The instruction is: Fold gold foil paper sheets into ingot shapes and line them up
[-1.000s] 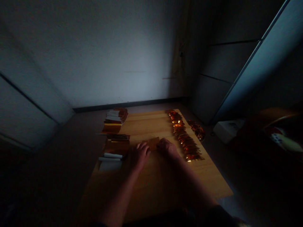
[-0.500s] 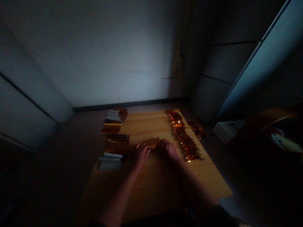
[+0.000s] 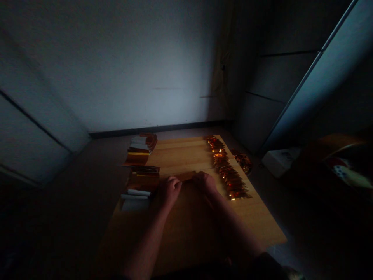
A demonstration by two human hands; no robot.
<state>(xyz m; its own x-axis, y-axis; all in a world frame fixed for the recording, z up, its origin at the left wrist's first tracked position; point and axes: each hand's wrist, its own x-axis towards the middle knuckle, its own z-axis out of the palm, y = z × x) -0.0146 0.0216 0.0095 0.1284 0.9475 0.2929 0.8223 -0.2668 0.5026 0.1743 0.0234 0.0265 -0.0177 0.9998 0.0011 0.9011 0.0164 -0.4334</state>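
Between my two hands a brownish-gold sheet (image 3: 186, 176) lies stretched over the wooden table (image 3: 180, 155); its exact material is too dark to tell. My left hand (image 3: 170, 188) is closed on the sheet's left end, thumb and fingers pinched. At the sheet's right end my right hand (image 3: 205, 182) has its fingers curled round the edge. Left of my left hand lie stacked brown and gold sheets (image 3: 144, 179) and white-grey sheets (image 3: 136, 194). To the right of my right hand runs a row of shiny copper-gold folded pieces (image 3: 230, 175).
Another group of brown and white sheets (image 3: 142, 146) rests at the table's far left corner. Beyond the right edge sits a heap of shiny gold pieces (image 3: 241, 160), with a white box (image 3: 278, 161) farther right. A pale wall (image 3: 145, 70) rises behind the table.
My left hand has shifted slightly left, its fingers going from spread flat on the sheet to a pinch at its end. The right hand stays nearly in place. The sheet looks flatter now.
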